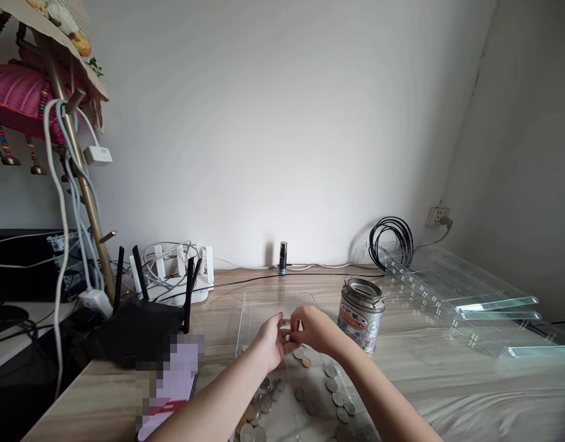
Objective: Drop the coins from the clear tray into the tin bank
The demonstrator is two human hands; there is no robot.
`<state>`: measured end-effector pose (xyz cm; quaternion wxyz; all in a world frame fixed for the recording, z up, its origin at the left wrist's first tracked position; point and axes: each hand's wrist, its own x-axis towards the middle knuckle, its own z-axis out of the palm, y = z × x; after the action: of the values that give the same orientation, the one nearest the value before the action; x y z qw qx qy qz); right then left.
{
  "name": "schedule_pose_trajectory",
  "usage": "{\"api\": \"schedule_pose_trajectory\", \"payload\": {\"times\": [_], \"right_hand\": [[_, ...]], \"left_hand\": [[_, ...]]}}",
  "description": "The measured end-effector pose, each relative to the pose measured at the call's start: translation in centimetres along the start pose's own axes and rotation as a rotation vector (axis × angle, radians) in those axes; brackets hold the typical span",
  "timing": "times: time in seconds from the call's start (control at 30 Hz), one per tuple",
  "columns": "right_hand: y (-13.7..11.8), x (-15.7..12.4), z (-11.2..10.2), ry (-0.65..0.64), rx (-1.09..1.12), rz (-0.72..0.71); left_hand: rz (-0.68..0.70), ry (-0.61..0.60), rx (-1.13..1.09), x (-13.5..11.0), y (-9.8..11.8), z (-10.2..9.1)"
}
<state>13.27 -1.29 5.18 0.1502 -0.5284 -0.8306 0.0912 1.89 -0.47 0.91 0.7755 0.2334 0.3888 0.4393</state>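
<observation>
Our two hands met low in the head view, and the step in hand, as we judged it, was the handling of a single small coin (287,337) between the fingertips. The fingers of our right hand (317,328) bent inward and appeared to pinch that coin. Our left hand (269,345) cupped close beside it with curled fingers, but whether these gripped the coin too we could not tell. The next move, we thought, called for a firm, flat pinch, since so thin a disc could slip.

Just nearer to us than the fingers lay a gold-coloured coin (306,363). Farther toward us, silver coins (331,385) lay to the fingers' right and darker coins (264,403) to their left. A clear tray (241,325) spread around and below the fingers; its upright wall stood near their left and limited sideways room, while our forearms covered part of the coins.

To the right of the fingers, close by the right wrist, a printed tin (362,316) stood upright and could be knocked. Well to their right was a clear plastic rack (448,307). Beyond them stood a small bottle (283,258); well to their left, a black router (137,331) and a white router (190,293).
</observation>
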Motion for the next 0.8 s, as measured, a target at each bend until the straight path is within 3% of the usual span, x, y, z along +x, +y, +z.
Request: {"api": "schedule_pose_trajectory", "payload": {"times": [0.23, 0.3, 0.37, 0.47, 0.53, 0.67, 0.8], "right_hand": [[1.1, 0.0, -0.6, -0.143, 0.280, 0.010], [1.7, 0.0, -1.8, -0.108, 0.389, -0.026], [2.8, -0.3, -3.6, 0.135, 0.392, -0.015], [5.5, -1.2, -6.5, 0.629, 0.163, 0.217], [7.6, -1.8, -7.8, 0.734, -0.012, 0.392], [10.3, -2.4, -8.2, 0.581, -0.050, 0.444], [10.3, -2.4, -8.0, 0.538, -0.057, 0.428]], "left_hand": [[-0.048, -0.085, 0.014, -0.5, 0.0, 0.2], [-0.054, -0.103, -0.003, -0.6, 0.1, 0.2], [-0.058, -0.110, -0.002, -0.7, 0.1, 0.2], [-0.076, -0.122, 0.046, -0.8, 0.2, 0.2], [-0.080, -0.129, 0.079, -0.8, 0.1, 0.2], [-0.044, -0.120, 0.104, -0.7, 0.0, 0.2], [-0.045, -0.107, 0.101, -0.9, 0.1, 0.3]]}}
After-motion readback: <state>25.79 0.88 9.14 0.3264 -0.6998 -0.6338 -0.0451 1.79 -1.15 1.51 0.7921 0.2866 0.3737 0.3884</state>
